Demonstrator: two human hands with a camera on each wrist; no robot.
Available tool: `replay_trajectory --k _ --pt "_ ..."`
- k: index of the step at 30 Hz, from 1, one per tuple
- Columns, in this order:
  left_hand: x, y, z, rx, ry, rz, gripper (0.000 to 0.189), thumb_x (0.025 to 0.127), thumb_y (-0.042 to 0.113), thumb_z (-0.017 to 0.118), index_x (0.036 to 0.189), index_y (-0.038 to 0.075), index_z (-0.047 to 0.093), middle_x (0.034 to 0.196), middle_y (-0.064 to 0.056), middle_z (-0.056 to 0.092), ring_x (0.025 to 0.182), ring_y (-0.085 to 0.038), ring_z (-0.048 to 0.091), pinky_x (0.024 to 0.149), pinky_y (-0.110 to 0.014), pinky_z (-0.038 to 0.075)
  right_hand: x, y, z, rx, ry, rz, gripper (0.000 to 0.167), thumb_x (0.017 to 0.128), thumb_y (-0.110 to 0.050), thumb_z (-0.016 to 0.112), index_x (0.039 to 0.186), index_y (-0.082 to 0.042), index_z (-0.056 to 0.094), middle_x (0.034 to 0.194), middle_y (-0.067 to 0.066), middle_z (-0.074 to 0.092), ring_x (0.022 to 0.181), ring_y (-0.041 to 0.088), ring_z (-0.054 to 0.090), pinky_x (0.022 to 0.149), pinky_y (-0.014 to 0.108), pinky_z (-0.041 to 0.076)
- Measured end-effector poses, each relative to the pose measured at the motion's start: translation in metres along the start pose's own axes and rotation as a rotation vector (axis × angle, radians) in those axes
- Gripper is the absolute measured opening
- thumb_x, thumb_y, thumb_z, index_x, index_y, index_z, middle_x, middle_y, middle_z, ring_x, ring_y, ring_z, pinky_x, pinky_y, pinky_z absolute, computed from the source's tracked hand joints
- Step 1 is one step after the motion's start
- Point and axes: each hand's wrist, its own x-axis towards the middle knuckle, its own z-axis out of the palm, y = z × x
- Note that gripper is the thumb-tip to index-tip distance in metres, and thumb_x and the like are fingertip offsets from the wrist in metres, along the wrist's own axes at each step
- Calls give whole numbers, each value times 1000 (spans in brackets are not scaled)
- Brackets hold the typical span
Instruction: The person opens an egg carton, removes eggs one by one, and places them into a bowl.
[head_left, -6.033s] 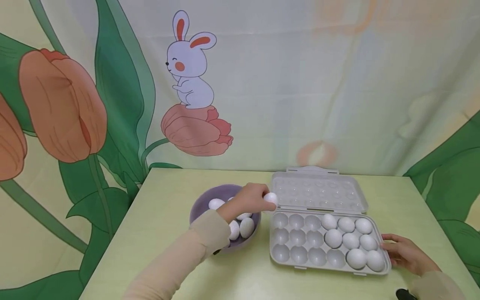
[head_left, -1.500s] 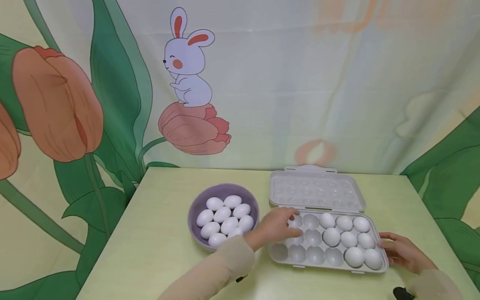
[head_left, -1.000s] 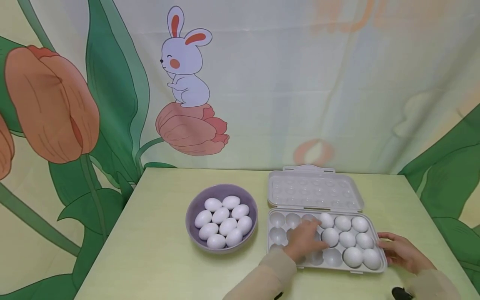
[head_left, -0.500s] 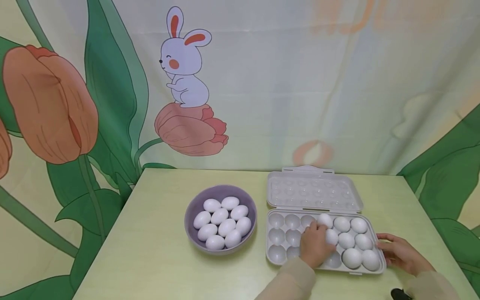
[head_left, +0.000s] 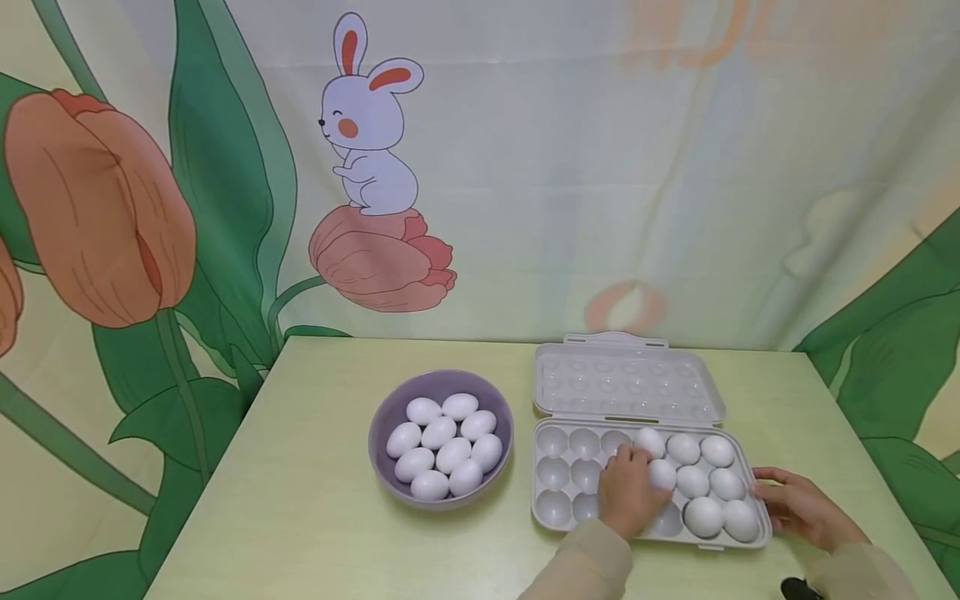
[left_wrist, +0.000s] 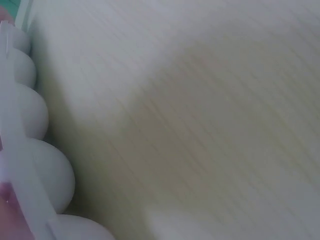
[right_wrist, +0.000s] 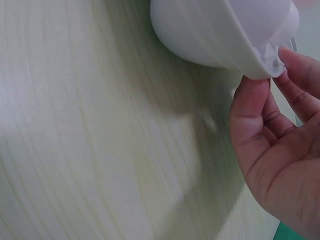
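Observation:
A light grey egg carton [head_left: 735, 537] lies open on the table, with white eggs in the cups at its right side and bare cups at its left. My left hand [head_left: 628, 493] is down over the carton, fingers and thumb around a white egg [head_left: 662, 474] in the middle row. My right hand [head_left: 806, 506] pinches the carton's right end. In the right wrist view its thumb is under the rim [right_wrist: 255, 65] and a fingertip [right_wrist: 292, 57] lies on top. The left wrist view shows the carton's rounded cup undersides [left_wrist: 47, 175]; the left hand is mostly hidden there.
A purple bowl [head_left: 378, 475] with several white eggs [head_left: 439, 432] stands left of the carton. The carton's lid [head_left: 630, 383] lies folded back behind it, close to a printed curtain [head_left: 510, 208]. The pale wooden table [head_left: 300, 467] carries everything.
Earlier my left hand held an egg by the bowl. It then crossed emptied to the right over the carton and closed around the middle-row egg. My right hand stayed at the carton's end.

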Motion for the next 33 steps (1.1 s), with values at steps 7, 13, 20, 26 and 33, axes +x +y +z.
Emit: replay_trajectory --k 7,13,20,26,33 --pt "3 -3 -3 -184 -45 -35 36 62 43 70 89 24 59 81 11 56 74 -7 51 63 -20 37 2 1 1 -11 6 5 47 84 -22 58 122 -1 39 82 -4 58 71 12 54 60 28 45" --pt "11 0 -17 -469 -112 -79 29 60 33 72 80 20 54 67 11 51 60 -4 44 55 -16 35 1 2 0 -8 -5 -2 30 84 -22 57 112 -12 49 81 -4 58 71 12 53 60 27 45" --pt "30 5 -55 -526 -176 -74 29 63 29 71 81 17 51 68 9 52 61 -4 45 56 -15 37 0 2 0 -18 -16 -15 24 85 -23 57 107 -18 51 81 -4 57 70 12 53 59 26 44" --pt "46 -5 -88 -419 -205 17 28 65 30 68 83 17 51 67 8 52 60 -6 46 53 -16 35 1 2 -1 -24 -32 -18 17 85 -23 56 102 -23 52 81 -5 57 70 11 53 60 26 44" --pt "62 -32 -129 -305 -260 96 29 68 32 66 88 16 53 71 7 54 62 -8 47 55 -16 36 0 1 0 -30 -11 -2 29 83 -25 59 110 -16 50 81 -4 58 71 12 53 60 26 44"
